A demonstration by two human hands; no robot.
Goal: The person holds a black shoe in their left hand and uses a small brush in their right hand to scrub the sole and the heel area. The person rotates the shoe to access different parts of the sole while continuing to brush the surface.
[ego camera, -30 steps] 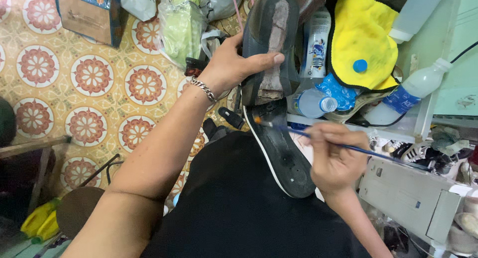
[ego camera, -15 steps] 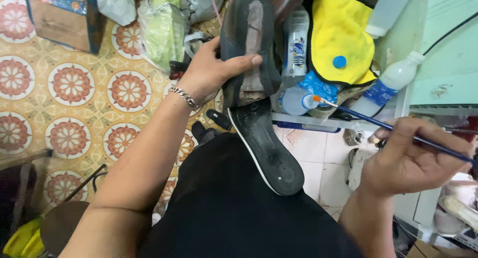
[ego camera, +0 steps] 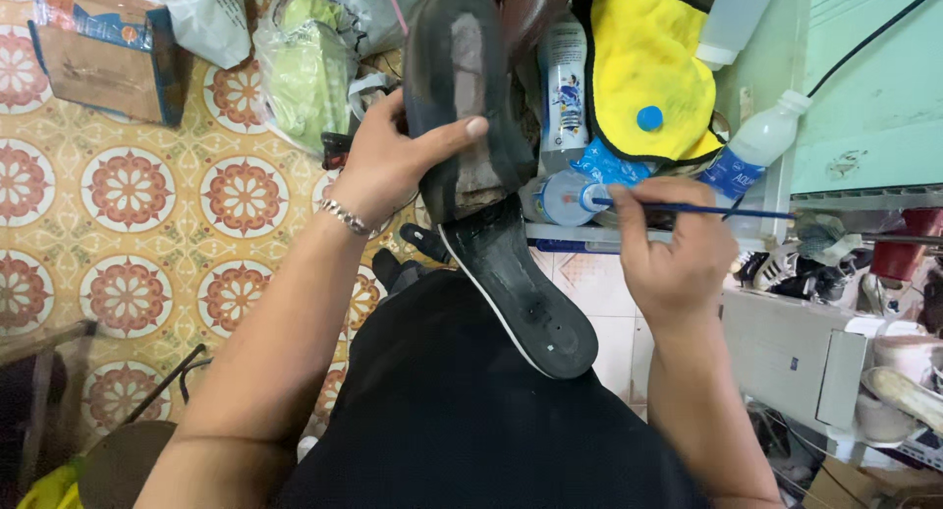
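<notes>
My left hand [ego camera: 398, 160] grips a dark shoe [ego camera: 462, 86] held upside down, thumb across its grey worn underside. The shoe's black sole with a white edge [ego camera: 521, 293] hangs peeled away, resting on my black-clothed lap. My right hand [ego camera: 673, 249] holds a thin blue-handled brush [ego camera: 707, 210], its tip reaching left to a small round container [ego camera: 565, 197] just right of the shoe.
A yellow cloth [ego camera: 638, 67], a white spray bottle [ego camera: 563, 77] and a clear plastic bottle [ego camera: 761, 141] crowd the shelf ahead. Bags [ego camera: 305, 67] and a cardboard box [ego camera: 103, 52] lie on the patterned tile floor at left. A grey box [ego camera: 796, 347] and shoes sit at right.
My right hand has moved left from the far right, carrying the brush tip to the small container. The left hand keeps holding the shoe.
</notes>
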